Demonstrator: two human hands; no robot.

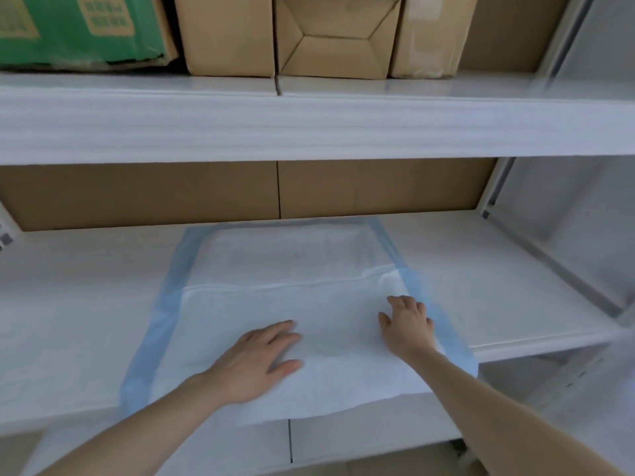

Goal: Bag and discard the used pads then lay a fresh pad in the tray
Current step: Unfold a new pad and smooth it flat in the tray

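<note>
A fresh white pad (pixel 275 269) with a light blue border lies spread flat on the white tray-like shelf (pixel 481 276), its near edge hanging slightly over the front lip. My left hand (pixel 256 357) lies flat on the pad's near middle, fingers straight and pointing right. My right hand (pixel 407 324) presses the pad near its right blue border, fingers spread and pointing away from me. A crease runs across the pad's middle. No used pads or bag are in view.
Above is another white shelf (pixel 309 125) carrying brown cardboard boxes (pixel 336 36) and a green box (pixel 79 29). Brown cardboard (pixel 206 192) lines the back of the lower shelf. A metal upright (pixel 494 187) stands at the right.
</note>
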